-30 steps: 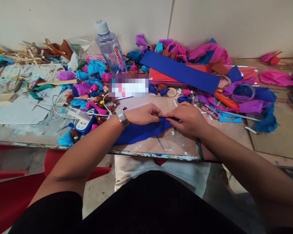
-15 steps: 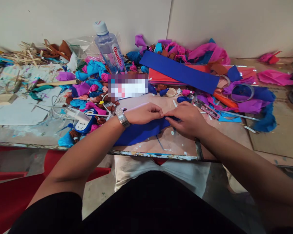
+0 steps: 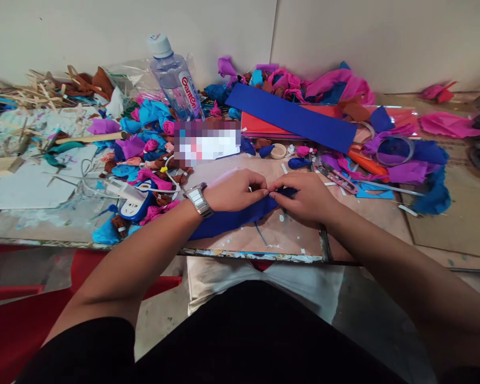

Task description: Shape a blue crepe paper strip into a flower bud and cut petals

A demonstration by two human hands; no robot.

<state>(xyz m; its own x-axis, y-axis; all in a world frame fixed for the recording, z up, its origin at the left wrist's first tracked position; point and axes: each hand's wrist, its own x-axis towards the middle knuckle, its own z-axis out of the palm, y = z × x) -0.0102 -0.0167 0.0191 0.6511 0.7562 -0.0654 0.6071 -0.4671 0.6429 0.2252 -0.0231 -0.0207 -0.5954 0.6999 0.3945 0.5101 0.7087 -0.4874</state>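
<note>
A strip of dark blue crepe paper [image 3: 228, 223] stretches across the table's front part, under my hands. My left hand [image 3: 238, 189], with a metal watch at the wrist, pinches the upper edge of this strip between thumb and forefinger. Close against it, my right hand [image 3: 306, 194] pinches the same edge, fingertips almost touching the left ones. A bit of the blue paper shows beyond my right fingers; the rest there is hidden by the hand. Behind my hands lie a roll of tape [image 3: 279, 151] and a pink utility knife [image 3: 342, 181].
A water bottle [image 3: 176, 80] stands tilted at the back left. A blurred phone-like thing [image 3: 220, 146], a blue power strip [image 3: 134, 205] with cables and many coloured paper pieces surround the work spot. A folded blue strip [image 3: 292, 117] rests on red paper [image 3: 260, 124]. Wooden sticks [image 3: 44, 88] lie far left.
Both hands stay together at the paper's edge. The blue paper under my left hand now shows narrower, its edge drawn up or folded a little. The view has shifted slightly.
</note>
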